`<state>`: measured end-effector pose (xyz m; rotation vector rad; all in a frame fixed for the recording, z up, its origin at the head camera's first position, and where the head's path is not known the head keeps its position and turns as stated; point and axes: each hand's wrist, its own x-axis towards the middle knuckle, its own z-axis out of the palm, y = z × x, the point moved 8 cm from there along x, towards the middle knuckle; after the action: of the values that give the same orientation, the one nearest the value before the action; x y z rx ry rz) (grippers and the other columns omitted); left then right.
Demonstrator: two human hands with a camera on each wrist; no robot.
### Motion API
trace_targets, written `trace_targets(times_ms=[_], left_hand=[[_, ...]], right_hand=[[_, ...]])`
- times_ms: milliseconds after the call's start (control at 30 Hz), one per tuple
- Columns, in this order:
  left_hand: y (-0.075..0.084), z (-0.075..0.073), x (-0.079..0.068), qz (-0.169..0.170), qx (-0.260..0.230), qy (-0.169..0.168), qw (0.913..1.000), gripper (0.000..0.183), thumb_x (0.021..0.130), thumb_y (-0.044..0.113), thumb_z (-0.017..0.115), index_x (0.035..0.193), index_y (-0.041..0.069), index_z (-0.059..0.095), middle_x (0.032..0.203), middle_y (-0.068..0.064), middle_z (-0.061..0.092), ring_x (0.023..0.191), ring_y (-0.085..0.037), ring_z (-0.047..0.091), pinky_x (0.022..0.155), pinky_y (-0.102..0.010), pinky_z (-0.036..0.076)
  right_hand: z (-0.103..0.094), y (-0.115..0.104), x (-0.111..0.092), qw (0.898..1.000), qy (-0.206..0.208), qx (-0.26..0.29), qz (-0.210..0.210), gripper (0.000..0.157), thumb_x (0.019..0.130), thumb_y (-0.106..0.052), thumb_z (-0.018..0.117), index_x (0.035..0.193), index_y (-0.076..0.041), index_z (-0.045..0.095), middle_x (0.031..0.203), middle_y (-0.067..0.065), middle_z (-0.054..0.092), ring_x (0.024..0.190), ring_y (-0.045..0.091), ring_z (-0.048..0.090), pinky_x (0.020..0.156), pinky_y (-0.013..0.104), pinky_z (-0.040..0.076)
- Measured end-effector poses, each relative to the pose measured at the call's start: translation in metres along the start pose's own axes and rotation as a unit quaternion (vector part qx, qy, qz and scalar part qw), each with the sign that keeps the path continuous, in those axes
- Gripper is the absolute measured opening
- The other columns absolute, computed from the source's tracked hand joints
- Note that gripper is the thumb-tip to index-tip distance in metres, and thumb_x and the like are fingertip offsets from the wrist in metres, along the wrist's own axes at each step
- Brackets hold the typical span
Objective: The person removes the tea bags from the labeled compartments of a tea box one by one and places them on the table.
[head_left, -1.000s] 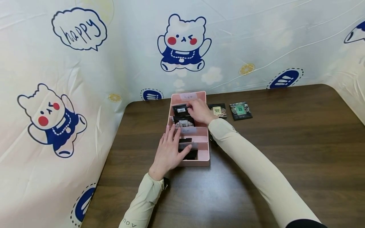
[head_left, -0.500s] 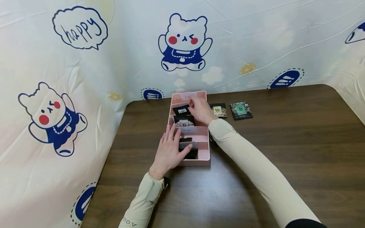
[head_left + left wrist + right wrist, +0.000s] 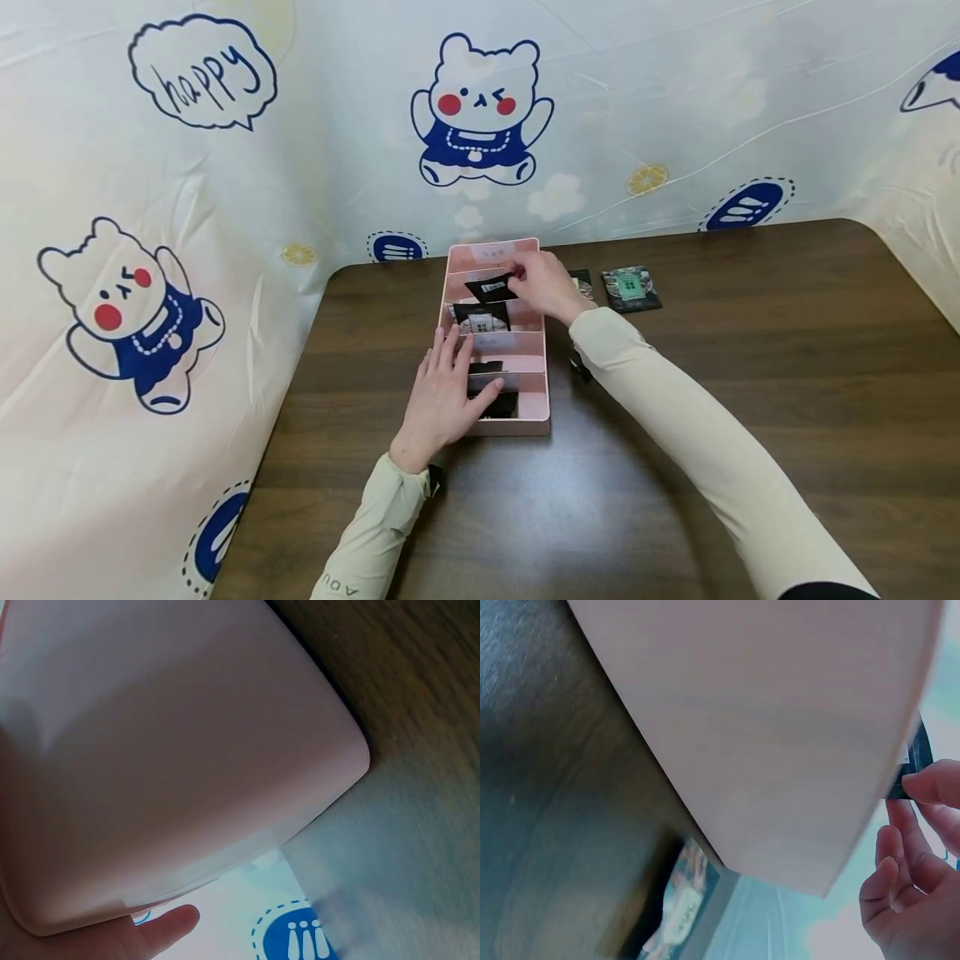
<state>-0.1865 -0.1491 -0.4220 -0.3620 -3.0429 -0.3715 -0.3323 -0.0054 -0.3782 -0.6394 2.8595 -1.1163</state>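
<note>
My right hand (image 3: 546,282) pinches a black sachet (image 3: 489,289) by its right side, over the rear part of a pink divided box (image 3: 517,427). In the right wrist view, thumb and fingertips hold the sachet (image 3: 921,754) just past the box rim. My left hand (image 3: 442,396) lies across the box's left edge with fingers spread; in the left wrist view a finger (image 3: 169,930) shows beyond the pink wall (image 3: 187,750). Another black sachet (image 3: 480,318) with a pale label stands in the compartment in front. Dark packets (image 3: 502,406) sit in the nearer compartments, partly hidden by my left hand.
Right of the box, a sachet with a green label (image 3: 632,286) lies on the brown wooden table (image 3: 720,367). Between them is a yellow-labelled sachet (image 3: 581,283), partly covered by my right hand. A printed cloth (image 3: 352,125) hangs behind the table.
My right hand has shifted right and slightly up, drawing the pinched sachet the same way and tilting it. My left hand stays on the box.
</note>
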Motion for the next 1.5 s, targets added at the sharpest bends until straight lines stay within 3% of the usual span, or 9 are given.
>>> trace_targets(times_ms=[300,700,1067,1500], left_hand=[[-0.001,0.000,0.000,0.000,-0.004,0.006,1.0000,0.083,0.090,0.069,0.039,0.150,0.012,0.033,0.160,-0.013,0.020,0.151,-0.033,0.009,0.116,-0.057,0.024],[-0.001,0.001,0.000,-0.005,-0.009,-0.010,0.9999,0.085,0.090,0.071,0.038,0.151,0.013,0.030,0.162,-0.012,0.015,0.151,-0.031,0.005,0.117,-0.056,0.022],[-0.001,0.001,0.000,-0.008,-0.011,-0.009,0.9999,0.085,0.089,0.071,0.038,0.151,0.013,0.031,0.162,-0.012,0.015,0.152,-0.031,0.004,0.117,-0.057,0.023],[0.000,0.002,0.000,-0.013,-0.018,-0.015,0.9996,0.085,0.089,0.071,0.038,0.152,0.013,0.030,0.162,-0.012,0.015,0.152,-0.031,0.003,0.118,-0.056,0.019]], right_hand=[[-0.032,-0.006,-0.010,0.999,0.029,0.035,-0.007,0.019,0.094,-0.016,0.057,0.109,-0.009,0.068,0.105,0.007,0.069,0.086,0.021,0.061,0.075,0.035,0.051],[-0.085,0.014,-0.028,0.991,0.111,0.068,-0.002,0.019,0.089,-0.014,0.058,0.102,-0.004,0.068,0.092,0.012,0.068,0.078,0.023,0.058,0.072,0.033,0.045],[-0.125,0.064,-0.053,0.985,0.163,0.044,0.029,0.017,0.086,-0.011,0.059,0.097,-0.004,0.069,0.092,0.016,0.070,0.081,0.025,0.061,0.072,0.030,0.044],[-0.150,0.144,-0.091,0.981,0.167,-0.003,0.100,0.018,0.090,-0.014,0.060,0.100,-0.003,0.070,0.099,0.017,0.068,0.085,0.025,0.059,0.069,0.027,0.042]])
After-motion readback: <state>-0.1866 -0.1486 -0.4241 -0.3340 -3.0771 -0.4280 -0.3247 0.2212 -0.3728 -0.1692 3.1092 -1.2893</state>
